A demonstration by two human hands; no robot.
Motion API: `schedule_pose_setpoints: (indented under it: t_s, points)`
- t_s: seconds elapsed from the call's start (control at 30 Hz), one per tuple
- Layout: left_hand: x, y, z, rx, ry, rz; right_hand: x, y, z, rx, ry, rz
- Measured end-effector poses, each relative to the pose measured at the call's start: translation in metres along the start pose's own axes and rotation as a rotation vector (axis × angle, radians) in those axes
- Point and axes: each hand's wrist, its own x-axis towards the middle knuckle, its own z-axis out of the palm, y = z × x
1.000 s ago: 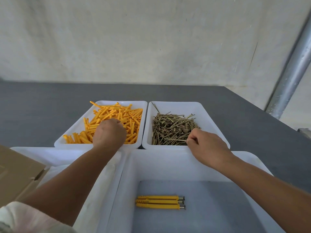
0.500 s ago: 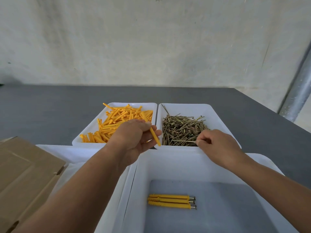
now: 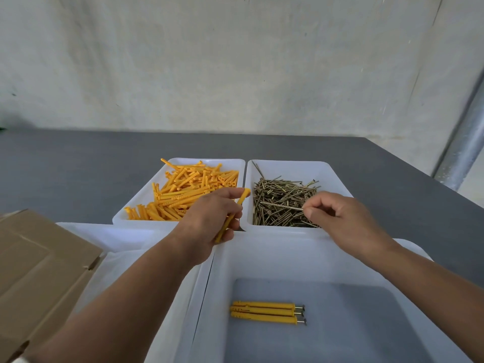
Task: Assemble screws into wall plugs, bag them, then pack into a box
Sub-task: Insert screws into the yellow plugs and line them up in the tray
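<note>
Head view, near to far. Nearest the person, a deep white bin (image 3: 288,258) holds three finished plugs (image 3: 264,311), each yellow with a screw head showing at its right end; they lie side by side, touching, on the bin's grey floor. To the left, a brown cardboard box (image 3: 39,271) with an open flap rests partly over a second white bin (image 3: 117,234), whose contents cannot be made out. Above the far rim of the deep bin, the left hand (image 3: 209,218) grips a single yellow plug (image 3: 237,210), fingers curled round it, the plug tilted with its upper end pointing toward the right. The right hand (image 3: 345,221) pinches one screw (image 3: 281,206) by an end between thumb and forefinger; the screw lies roughly level, pointing left toward the plug, the two well short of touching. Behind the hands, two shallow white trays stand just beside each other: the left tray (image 3: 131,213) carries a loose heap of yellow plugs (image 3: 188,195), the right tray (image 3: 288,166) a heap of brass-coloured screws (image 3: 277,189). All rest on a dark grey table (image 3: 78,166). Beyond it stands a pale rough wall (image 3: 235,61), with a metal pipe (image 3: 461,150) slanting at the far right.
</note>
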Motion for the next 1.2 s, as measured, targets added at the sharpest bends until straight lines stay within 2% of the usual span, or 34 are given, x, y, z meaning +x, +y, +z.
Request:
schedule_pose_setpoints:
  t_s: [0.23,0.73,1.2]
  points:
    - [-0.004,0.0,0.003,0.214,-0.01,0.087,0.002,0.002,-0.003,0.069,0.019,-0.043]
    - [-0.003,-0.003,0.006,0.345,-0.078,0.165,0.001,0.001,-0.005,-0.004,-0.005,-0.071]
    - [-0.004,-0.009,0.008,0.616,-0.063,0.334,-0.003,-0.008,-0.012,-0.245,0.008,-0.183]
